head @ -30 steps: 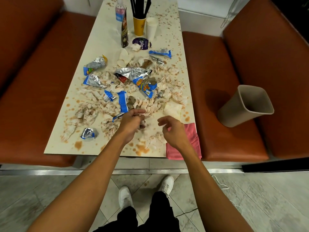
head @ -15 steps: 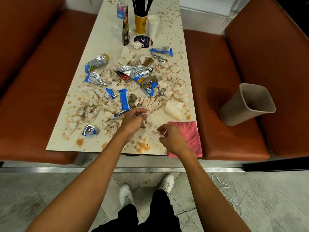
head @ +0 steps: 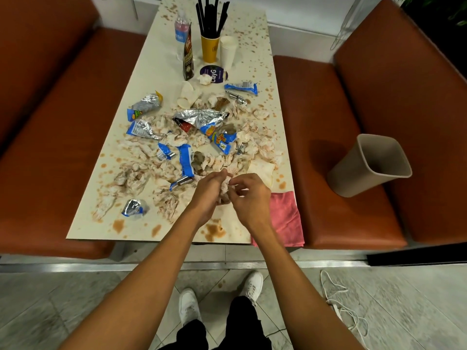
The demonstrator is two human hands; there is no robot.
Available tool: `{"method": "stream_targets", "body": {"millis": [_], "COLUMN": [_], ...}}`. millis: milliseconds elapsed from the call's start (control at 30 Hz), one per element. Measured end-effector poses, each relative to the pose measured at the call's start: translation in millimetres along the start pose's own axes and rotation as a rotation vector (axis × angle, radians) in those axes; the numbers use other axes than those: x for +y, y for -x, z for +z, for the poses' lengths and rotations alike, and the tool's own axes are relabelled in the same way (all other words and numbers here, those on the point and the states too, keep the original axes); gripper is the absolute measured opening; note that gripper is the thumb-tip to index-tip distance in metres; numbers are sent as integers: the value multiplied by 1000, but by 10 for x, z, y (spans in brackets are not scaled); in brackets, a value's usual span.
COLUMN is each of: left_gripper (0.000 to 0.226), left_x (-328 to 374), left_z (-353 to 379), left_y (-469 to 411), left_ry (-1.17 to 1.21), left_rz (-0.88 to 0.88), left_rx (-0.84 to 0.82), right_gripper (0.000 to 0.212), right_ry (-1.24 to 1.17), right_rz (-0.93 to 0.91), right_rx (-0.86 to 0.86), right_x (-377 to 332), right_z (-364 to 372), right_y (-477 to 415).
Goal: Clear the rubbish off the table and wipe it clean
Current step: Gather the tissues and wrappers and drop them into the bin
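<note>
Readable print on the tabletop (head: 156, 79)

A round dark disc (head: 213, 74) near the far end carries "ClayG" in white letters, turned sideways; the blue label of the water bottle (head: 181, 29) shows letters ending in "SH"; the tall dark snack bag (head: 188, 59) and the blue and yellow wrapper (head: 219, 140) bear large lettering too blurred to read; the blue and silver wrapper (head: 141, 129) has a white panel of illegible fine print.

Booth seating in rust-brown padding: the left bench (head: 63, 152) and the right bench (head: 328, 127) flank a long cream counter (head: 161, 72). A white wall (head: 290, 11) closes the far end. In the foreground, grey marbled floor tiles (head: 63, 311) meet a metal strip (head: 101, 266); a white cable (head: 338, 294) lies loose on the tiles.
</note>
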State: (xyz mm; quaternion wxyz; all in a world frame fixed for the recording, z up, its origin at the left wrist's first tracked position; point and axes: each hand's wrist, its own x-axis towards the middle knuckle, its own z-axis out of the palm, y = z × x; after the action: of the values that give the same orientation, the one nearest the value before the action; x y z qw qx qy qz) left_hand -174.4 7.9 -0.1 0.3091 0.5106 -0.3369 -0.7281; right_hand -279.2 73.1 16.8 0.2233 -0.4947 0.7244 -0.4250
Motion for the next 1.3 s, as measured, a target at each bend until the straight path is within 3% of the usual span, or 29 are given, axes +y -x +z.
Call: {"method": "stream_targets", "body": {"millis": [333,533,733,867,1000,1133,1300], "left_gripper": [31,33,33,27,23,28,26], "left_x": [0,72,189,204,180,171,162], "left_z": [-297,-586,-831,-924,-1030,-1103,-1151], "left_y": [26,117,225,256,227,208,213], "left_ry": [-5,-154,-341,-251,-302,-289,-286], "left_rz": [51,100,178,174,181,164,169], "left_rx": [266,323,399,349,370,378,374], "right_gripper": [53,46,38,32,43,52,46], "right_ry": [-113,-157,29,175,290,413,374], "right_rz": [67,92,51,-36,-102,-111,-29], "right_rx": [-279,-250,-152,-192,-282,-351,-331], "right_x": [-107,-88,133,213,211,229,273], "right_z": [255,272,336,466,654,778,769], "right_y": [235,279,144,-2,-112,-95,-33]}}
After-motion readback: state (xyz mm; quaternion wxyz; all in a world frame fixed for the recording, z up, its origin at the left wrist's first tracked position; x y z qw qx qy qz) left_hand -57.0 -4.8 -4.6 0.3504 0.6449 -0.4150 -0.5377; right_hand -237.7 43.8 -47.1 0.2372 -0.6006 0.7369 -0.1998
